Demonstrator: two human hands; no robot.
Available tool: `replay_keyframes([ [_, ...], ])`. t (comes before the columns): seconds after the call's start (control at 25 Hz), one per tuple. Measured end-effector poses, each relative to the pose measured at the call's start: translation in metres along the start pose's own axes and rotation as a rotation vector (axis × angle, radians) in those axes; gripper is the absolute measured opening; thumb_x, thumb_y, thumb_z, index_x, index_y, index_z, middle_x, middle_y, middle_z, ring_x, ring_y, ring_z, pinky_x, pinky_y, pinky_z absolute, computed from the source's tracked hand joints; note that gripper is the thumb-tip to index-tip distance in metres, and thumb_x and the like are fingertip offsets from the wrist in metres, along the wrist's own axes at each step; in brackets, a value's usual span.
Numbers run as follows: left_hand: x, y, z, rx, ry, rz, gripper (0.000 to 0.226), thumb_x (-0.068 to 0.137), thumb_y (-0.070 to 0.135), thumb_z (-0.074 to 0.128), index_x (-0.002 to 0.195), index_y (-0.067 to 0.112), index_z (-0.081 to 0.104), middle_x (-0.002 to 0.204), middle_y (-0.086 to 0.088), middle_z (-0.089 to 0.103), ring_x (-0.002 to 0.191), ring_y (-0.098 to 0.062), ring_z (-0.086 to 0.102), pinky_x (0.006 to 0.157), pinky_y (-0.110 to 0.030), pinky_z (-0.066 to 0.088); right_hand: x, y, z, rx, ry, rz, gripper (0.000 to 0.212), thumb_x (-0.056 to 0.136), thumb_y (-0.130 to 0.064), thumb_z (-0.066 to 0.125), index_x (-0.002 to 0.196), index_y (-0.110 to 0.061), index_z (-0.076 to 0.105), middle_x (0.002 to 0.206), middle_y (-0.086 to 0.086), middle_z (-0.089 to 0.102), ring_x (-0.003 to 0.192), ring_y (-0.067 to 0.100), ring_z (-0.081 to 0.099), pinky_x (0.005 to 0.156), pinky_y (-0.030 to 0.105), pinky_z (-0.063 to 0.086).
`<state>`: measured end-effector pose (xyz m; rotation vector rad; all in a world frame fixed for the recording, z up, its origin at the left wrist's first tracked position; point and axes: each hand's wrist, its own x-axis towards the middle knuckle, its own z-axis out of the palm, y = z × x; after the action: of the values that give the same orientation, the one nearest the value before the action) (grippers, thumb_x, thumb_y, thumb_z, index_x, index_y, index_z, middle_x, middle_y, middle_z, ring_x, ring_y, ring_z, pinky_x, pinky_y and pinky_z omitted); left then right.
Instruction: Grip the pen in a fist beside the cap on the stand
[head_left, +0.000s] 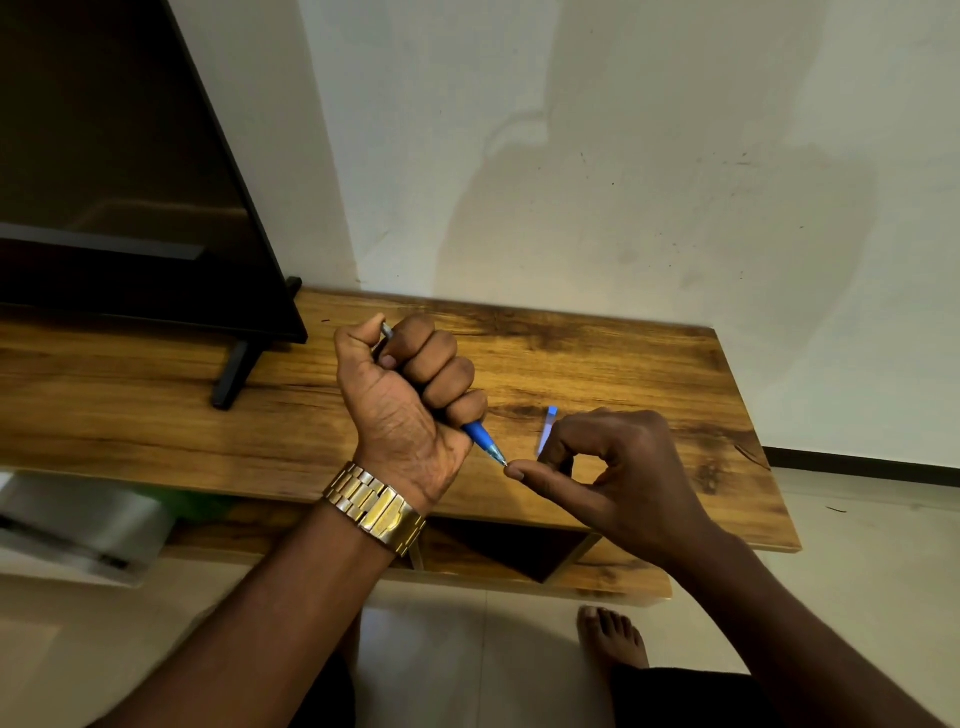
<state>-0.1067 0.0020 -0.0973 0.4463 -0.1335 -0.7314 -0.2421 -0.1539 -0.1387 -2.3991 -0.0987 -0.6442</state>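
Item: blue pen (483, 439), held in the fist of the left hand (410, 395), all fingers curled tight round the barrel, thumb over the top end; tip points toward 4 o'clock, above the wooden table (649, 364).
Item: right hand (618, 473), at 4 o'clock from the left; thumb tip touches the pen tip; the other fingers curl round a small blue-and-clear part (546, 431), probably the cap, which sticks up toward 12 o'clock.
Item: gold watch (376, 509) on the left wrist. Television (130, 182) at 10 o'clock.
Handling note, as judgement: keep the fist steady, bring the small part in line with the tip before pushing, and keep the thumb off the point.
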Motion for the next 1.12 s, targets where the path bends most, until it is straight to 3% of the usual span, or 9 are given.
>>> replay_keyframes([
  [0.2, 0.002, -0.002, -0.007, -0.032, -0.053, -0.053, 0.052, 0.103, 0.057, 0.024, 0.062, 0.028, 0.035, 0.059, 0.011, 0.016, 0.048, -0.007, 0.013, 0.041, -0.021, 0.02, -0.001, 0.003, -0.005, -0.029, -0.033, 0.01, 0.033, 0.094, -0.044, 0.082, 0.07, -0.023, 0.071, 0.066, -0.022, 0.063, 0.061, -0.002, 0.064, 0.064, 0.01, 0.044],
  [0.36, 0.011, -0.006, -0.017, 0.015, 0.014, -0.052, 0.042, 0.106, 0.038, 0.025, 0.08, 0.02, 0.052, 0.062, 0.011, 0.035, 0.047, -0.003, 0.033, 0.044, -0.017, 0.031, -0.002, 0.017, -0.011, -0.106, -0.04, 0.205, 0.032, 0.098, -0.052, 0.072, 0.076, -0.029, 0.074, 0.068, -0.021, 0.07, 0.068, 0.002, 0.072, 0.063, 0.016, 0.053],
  [0.48, 0.021, -0.013, -0.023, 0.259, 0.097, -0.046, 0.038, 0.109, 0.022, 0.034, 0.103, 0.007, 0.069, 0.072, 0.005, 0.05, 0.06, -0.006, 0.048, 0.055, -0.019, 0.043, 0.0, 0.039, -0.01, -0.177, -0.049, 0.369, 0.019, 0.099, -0.043, 0.074, 0.09, -0.027, 0.078, 0.08, -0.024, 0.074, 0.073, 0.0, 0.073, 0.07, 0.024, 0.059],
  [0.56, 0.027, -0.017, -0.032, 0.496, 0.136, -0.07, 0.033, 0.111, 0.016, 0.045, 0.118, 0.003, 0.075, 0.081, 0.0, 0.06, 0.072, -0.008, 0.057, 0.064, -0.021, 0.05, 0.002, 0.056, -0.01, -0.226, -0.065, 0.452, 0.018, 0.1, -0.04, 0.075, 0.098, -0.022, 0.079, 0.089, -0.016, 0.078, 0.079, 0.002, 0.073, 0.075, 0.028, 0.06],
  [0.68, 0.036, -0.026, -0.052, 0.751, 0.246, -0.129, 0.023, 0.105, 0.014, 0.063, 0.12, 0.012, 0.081, 0.087, 0.001, 0.07, 0.08, -0.011, 0.062, 0.073, -0.023, 0.058, 0.007, 0.084, -0.009, -0.307, -0.108, 0.549, 0.025, 0.101, -0.041, 0.074, 0.109, -0.018, 0.078, 0.1, -0.005, 0.08, 0.094, 0.014, 0.074, 0.08, 0.034, 0.059],
  [0.84, 0.053, -0.041, -0.08, 0.986, 0.409, -0.108, 0.025, 0.095, 0.011, 0.078, 0.12, 0.01, 0.08, 0.111, -0.005, 0.081, 0.101, -0.023, 0.072, 0.096, -0.042, 0.062, 0.008, 0.111, 0.0, -0.373, -0.131, 0.619, 0.038, 0.102, -0.041, 0.071, 0.13, -0.015, 0.073, 0.126, 0.007, 0.075, 0.12, 0.027, 0.068, 0.095, 0.039, 0.057],
  [0.96, 0.067, -0.049, -0.099, 1.096, 0.484, -0.062, 0.023, 0.091, 0.01, 0.083, 0.114, 0.006, 0.082, 0.104, -0.009, 0.082, 0.097, -0.027, 0.079, 0.08, -0.034, 0.065, 0.002, 0.123, 0.015, -0.459, -0.147, 0.662, 0.048, 0.104, -0.044, 0.064, 0.147, -0.023, 0.059, 0.152, 0.011, 0.058, 0.142, 0.034, 0.051, 0.112, 0.052, 0.049],
  [1.04, 0.073, -0.055, -0.109, 1.245, 0.504, -0.033, 0.021, 0.089, 0.014, 0.086, 0.108, 0.005, 0.084, 0.094, -0.008, 0.083, 0.075, -0.018, 0.076, 0.059, -0.022, 0.059, -0.006, 0.13, 0.024, -0.479, -0.191, 0.666, 0.058, 0.107, -0.05, 0.055, 0.159, -0.026, 0.045, 0.17, 0.012, 0.039, 0.157, 0.037, 0.034, 0.123, 0.059, 0.036],
  [1.12, 0.078, -0.062, -0.117, 1.347, 0.512, -0.02, 0.021, 0.086, 0.016, 0.089, 0.103, 0.004, 0.085, 0.091, -0.012, 0.083, 0.064, -0.015, 0.071, 0.053, -0.022, 0.057, -0.017, 0.137, 0.03, -0.437, -0.217, 0.68, 0.069, 0.109, -0.059, 0.043, 0.168, -0.028, 0.028, 0.181, 0.009, 0.016, 0.168, 0.037, 0.011, 0.132, 0.061, 0.017],
])
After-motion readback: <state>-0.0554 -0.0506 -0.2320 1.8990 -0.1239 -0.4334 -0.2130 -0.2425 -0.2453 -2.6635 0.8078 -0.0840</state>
